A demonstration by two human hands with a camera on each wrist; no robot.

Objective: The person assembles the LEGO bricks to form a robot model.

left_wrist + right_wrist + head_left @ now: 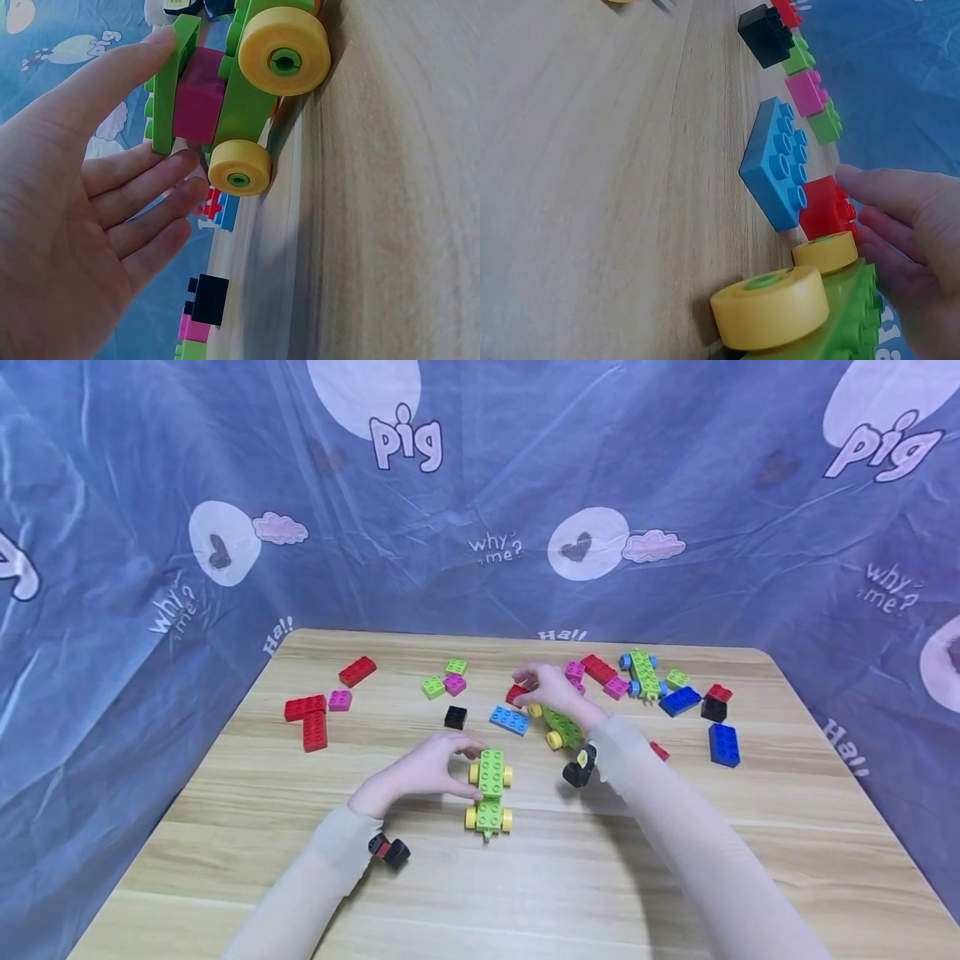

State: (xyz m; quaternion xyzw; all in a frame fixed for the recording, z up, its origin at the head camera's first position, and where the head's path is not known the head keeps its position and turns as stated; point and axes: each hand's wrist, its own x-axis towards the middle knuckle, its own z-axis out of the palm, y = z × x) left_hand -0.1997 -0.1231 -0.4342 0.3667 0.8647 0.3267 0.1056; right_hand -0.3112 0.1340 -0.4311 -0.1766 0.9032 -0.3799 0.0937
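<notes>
Near the front middle, my left hand (431, 768) holds a lime-green plate (492, 772) at its two ends, thumb on one and index finger on the other. Under the plate is a pink brick (199, 96), on a green car base (251, 105) with yellow wheels. My other left fingers are extended beside it. Farther off to the right, my right hand (551, 687) reaches over a second green car base (561, 727) with yellow wheels. Its thumb and fingertips spread around a red brick (829, 208), right at its studded top.
A light-blue brick (509, 720) lies between the hands, a black brick (455, 717) left of it. Green and pink bricks (455, 684) sit behind. Red bricks (315, 731) lie at left. At right are a blue-wheeled green car base (644, 674) and dark-blue bricks (724, 745).
</notes>
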